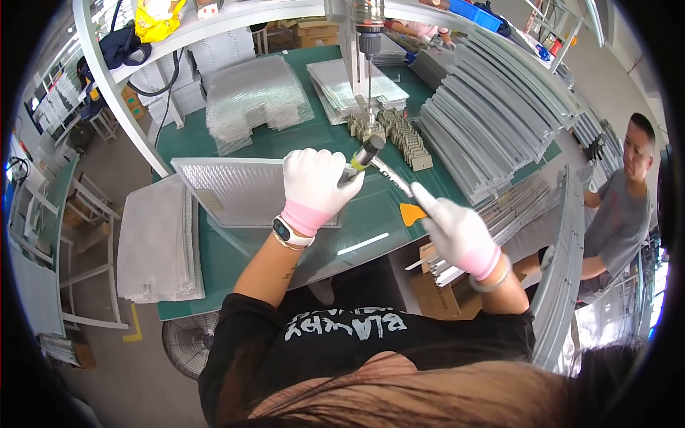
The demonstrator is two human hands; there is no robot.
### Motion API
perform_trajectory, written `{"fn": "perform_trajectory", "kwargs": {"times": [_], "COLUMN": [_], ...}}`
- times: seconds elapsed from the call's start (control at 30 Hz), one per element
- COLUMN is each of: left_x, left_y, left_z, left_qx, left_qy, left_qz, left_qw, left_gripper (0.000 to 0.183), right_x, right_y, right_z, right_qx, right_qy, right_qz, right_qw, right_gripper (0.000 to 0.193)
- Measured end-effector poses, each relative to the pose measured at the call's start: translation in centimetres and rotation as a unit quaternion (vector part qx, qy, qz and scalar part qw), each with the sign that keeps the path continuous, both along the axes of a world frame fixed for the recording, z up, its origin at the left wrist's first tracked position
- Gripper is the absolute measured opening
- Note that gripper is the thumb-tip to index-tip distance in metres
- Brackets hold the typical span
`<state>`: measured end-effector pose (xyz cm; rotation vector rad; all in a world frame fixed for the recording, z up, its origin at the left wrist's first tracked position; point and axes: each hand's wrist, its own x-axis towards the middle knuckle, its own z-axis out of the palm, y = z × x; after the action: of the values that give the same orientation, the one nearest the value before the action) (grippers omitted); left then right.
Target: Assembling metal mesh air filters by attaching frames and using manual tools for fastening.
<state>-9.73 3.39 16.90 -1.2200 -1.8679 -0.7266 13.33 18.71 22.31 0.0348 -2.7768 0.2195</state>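
My left hand (314, 184), in a white glove with a pink cuff, grips the top edge of a framed mesh panel (246, 187) near its right corner. The panel stands tilted on the green table, its silvery sheet inside a thin pale frame. My right hand (460, 234), gloved the same way, is closed around the handle of a mallet (391, 176). The mallet's black and yellow-green head is at the panel's corner, beside my left thumb; whether it touches the frame I cannot tell. Metal brackets (408, 145) lie in rows just beyond the mallet.
A power screwdriver (369, 44) hangs above the brackets. Mesh sheets (253, 96) are stacked at the back left, pale sheets (158, 242) at the left edge. Long frame strips (492, 114) pile up on the right. A yellow-orange triangular piece (412, 214) is near my right hand. A co-worker (617, 214) is at right.
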Motion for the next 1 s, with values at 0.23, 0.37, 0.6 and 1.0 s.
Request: {"fn": "perform_trajectory", "kwargs": {"times": [0.23,0.37,0.6,1.0], "left_x": [0.3,1.1,1.4,2.2], "left_y": [-0.3,0.2,-1.2,-1.7], "left_z": [-0.3,0.1,-0.4,-0.8], "left_qx": [0.003,-0.012,0.02,0.027], "left_qy": [-0.012,-0.022,0.038,0.08], "left_qz": [0.001,0.0,-0.002,-0.018], "left_qw": [1.0,1.0,0.999,0.996], "left_gripper": [0.032,0.031,0.029,0.032], "right_x": [-0.3,1.2,-2.2,-9.9], "right_y": [-0.5,-1.7,-3.2,-2.9], "right_z": [0.6,0.2,-10.5,-22.9], "right_qx": [-0.05,-0.078,-0.255,-0.181], "right_qy": [0.182,-0.028,0.044,-0.055], "right_qz": [-0.007,-0.118,-0.154,-0.241], "right_qw": [0.982,0.99,0.953,0.952], "right_gripper": [0.059,0.06,0.063,0.049]}}
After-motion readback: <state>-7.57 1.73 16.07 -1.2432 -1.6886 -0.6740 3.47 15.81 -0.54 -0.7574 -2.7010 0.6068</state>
